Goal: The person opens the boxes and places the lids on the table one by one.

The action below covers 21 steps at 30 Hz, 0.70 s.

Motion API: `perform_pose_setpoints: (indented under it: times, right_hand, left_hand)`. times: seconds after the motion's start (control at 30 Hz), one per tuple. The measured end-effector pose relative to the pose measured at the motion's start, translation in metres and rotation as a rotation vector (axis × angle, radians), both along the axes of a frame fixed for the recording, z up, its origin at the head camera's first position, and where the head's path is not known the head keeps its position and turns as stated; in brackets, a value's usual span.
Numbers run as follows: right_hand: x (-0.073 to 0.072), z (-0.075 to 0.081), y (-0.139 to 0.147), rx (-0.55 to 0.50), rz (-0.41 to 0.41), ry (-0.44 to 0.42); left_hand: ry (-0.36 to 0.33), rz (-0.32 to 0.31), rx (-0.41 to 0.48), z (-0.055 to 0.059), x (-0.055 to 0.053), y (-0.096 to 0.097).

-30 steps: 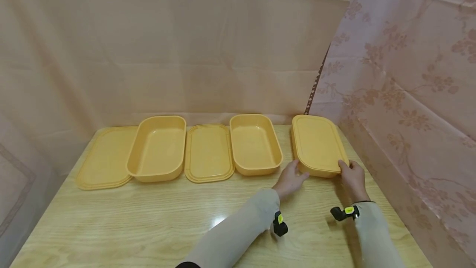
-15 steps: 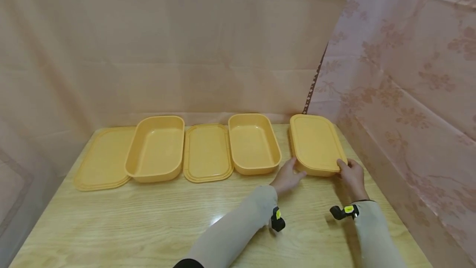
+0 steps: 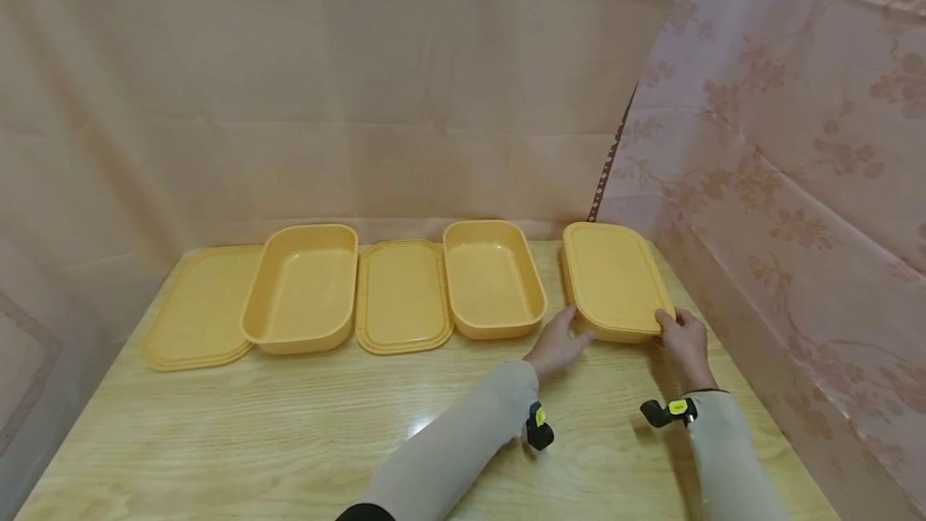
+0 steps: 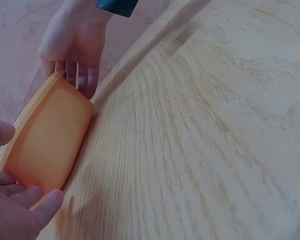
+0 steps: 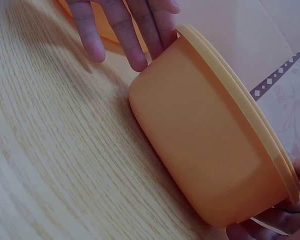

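A yellow lidded food container [image 3: 618, 280] stands at the right end of the row, its lid [image 3: 615, 268] on top. At its front right corner my right hand [image 3: 684, 344] grips it, thumb on the lid's edge and fingers against the side wall. My left hand [image 3: 559, 344] is at the front left corner, fingers extended loosely along the wall. In the right wrist view the container's side wall [image 5: 190, 135] shows below the lid's rim, with the left fingers [image 5: 125, 35] touching its far end. The left wrist view has the container [image 4: 52, 135] between both hands.
Left of the lidded container stands an open yellow container [image 3: 494, 280], then a loose lid [image 3: 405, 296], a larger open container [image 3: 304, 288] and a larger lid [image 3: 206, 308]. All rest along the back of the wooden table [image 3: 289, 432]. A beige curtain [image 3: 325, 87] hangs behind.
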State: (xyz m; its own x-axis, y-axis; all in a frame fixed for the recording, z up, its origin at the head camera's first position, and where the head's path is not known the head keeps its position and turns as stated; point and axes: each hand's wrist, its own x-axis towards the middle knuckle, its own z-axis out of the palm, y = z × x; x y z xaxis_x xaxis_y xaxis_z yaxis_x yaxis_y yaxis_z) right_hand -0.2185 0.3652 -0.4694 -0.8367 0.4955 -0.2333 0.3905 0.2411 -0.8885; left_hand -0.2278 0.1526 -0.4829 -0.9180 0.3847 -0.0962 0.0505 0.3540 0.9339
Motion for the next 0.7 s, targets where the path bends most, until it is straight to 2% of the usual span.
perform_pose_setpoints:
  times: [0.17, 0.4, 0.7]
  right_hand:
    - [0.0011, 0.0015, -0.0002, -0.009, -0.001, 0.011]
    - [-0.0016, 0.0057, -0.0004, -0.041, 0.0, 0.033]
    - [-0.0028, 0.004, -0.0027, -0.031, -0.004, 0.028]
  left_hand:
    - [-0.016, 0.01, 0.02, -0.0015, 0.0011, 0.0017]
    - [-0.005, 0.025, 0.016, 0.0004, 0.0009, 0.0008]
    - [0.003, 0.035, 0.004, 0.0007, 0.0029, -0.0021]
